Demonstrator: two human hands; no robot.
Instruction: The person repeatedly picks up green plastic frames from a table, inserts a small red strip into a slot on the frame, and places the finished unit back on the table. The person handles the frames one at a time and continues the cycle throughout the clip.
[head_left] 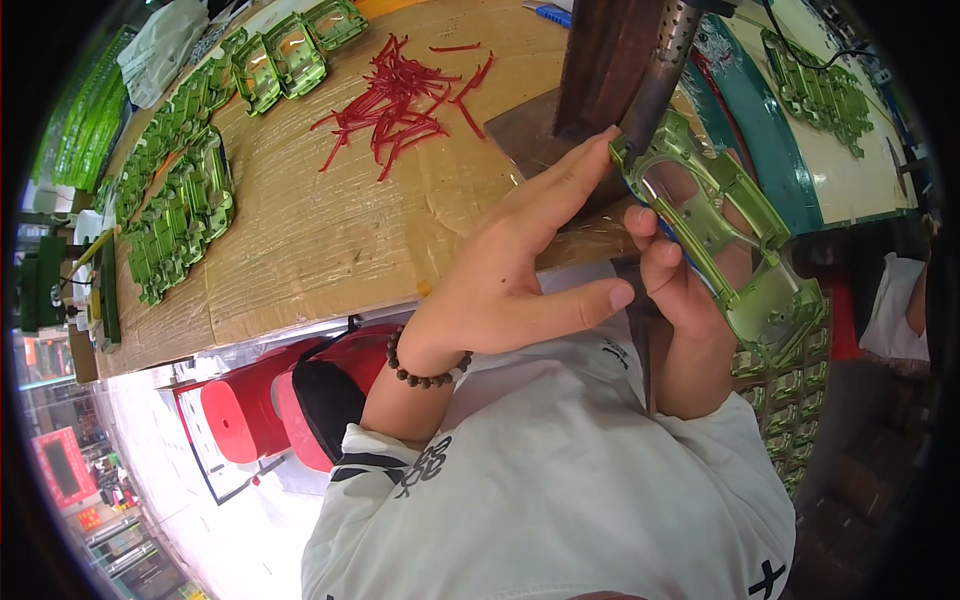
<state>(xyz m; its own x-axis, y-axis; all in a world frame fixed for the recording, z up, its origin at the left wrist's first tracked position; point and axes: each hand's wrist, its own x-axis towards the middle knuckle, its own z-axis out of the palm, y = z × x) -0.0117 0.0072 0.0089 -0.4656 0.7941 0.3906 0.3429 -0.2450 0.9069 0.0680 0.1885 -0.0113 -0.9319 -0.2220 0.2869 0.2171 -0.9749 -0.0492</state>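
A shiny green plastic frame (778, 308) with two window openings is held tilted at the right of the table edge. My right hand (690, 295) grips it from below, its fingers bent against the long side and partly hidden behind it. My left hand (500, 265), wearing a dark bead bracelet, is stretched out flat with the thumb apart. Its fingertips touch or nearly touch the frame's upper left corner. Right at that corner ends a dark metal tube (652, 98), perforated higher up. A strip of blue shows along the frame's near edge.
A loose pile of thin red strips (395, 100) lies on the cardboard-covered table (290, 220). Several green frames (185, 215) are lined up on the left and at the back. A rusty metal upright (600, 70) stands beside the tube. Red stools (240, 410) are below.
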